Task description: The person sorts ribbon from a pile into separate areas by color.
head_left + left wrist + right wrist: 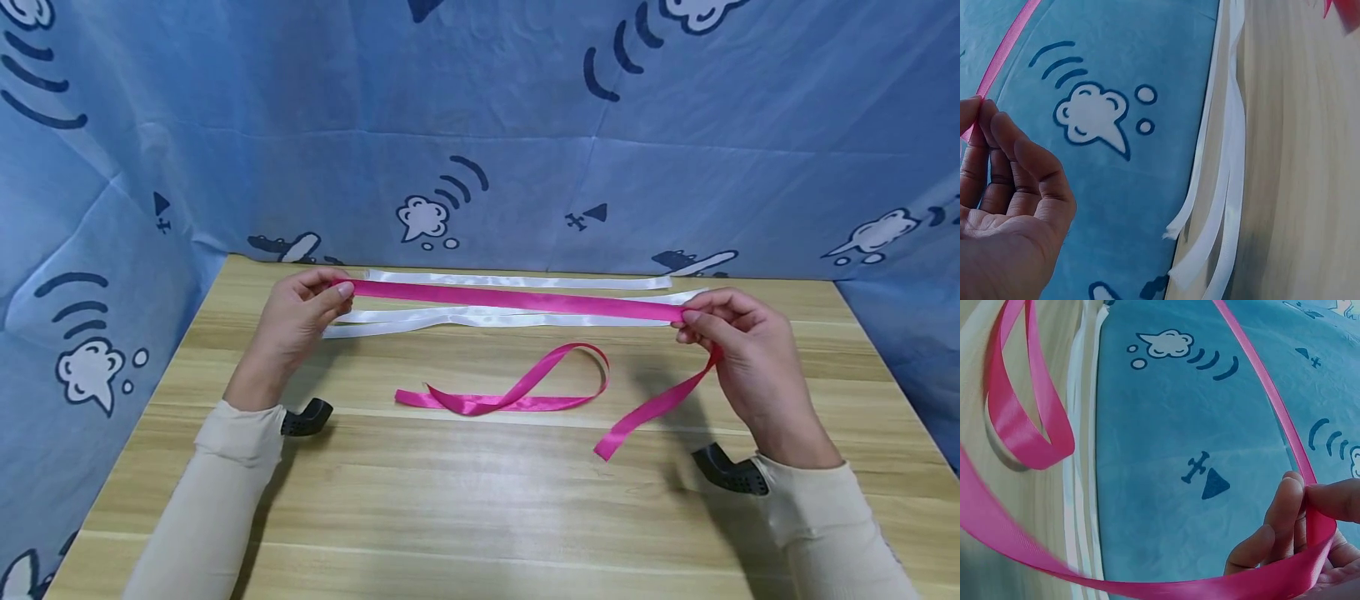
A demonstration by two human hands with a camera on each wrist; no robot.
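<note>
A pink satin ribbon (517, 301) is stretched nearly straight between both hands, above the table. At its left end, my left hand (306, 310) pinches it between thumb and fingers. My right hand (750, 354) pinches it farther along, and a loose tail hangs from there toward the table, curving wide in the right wrist view. Behind and below the taut stretch lie several white ribbons (517, 280), running lengthwise near the back edge. Another pink ribbon (528, 403) rests on the table in front, folded over in a loop.
The wood-grain table (465, 500) reaches back to a blue printed cloth (315, 183) that hangs behind and at both sides. A black camera mount sticks out from each sleeve cuff, the left one (307, 417) and the right one (729, 472) both low over the table.
</note>
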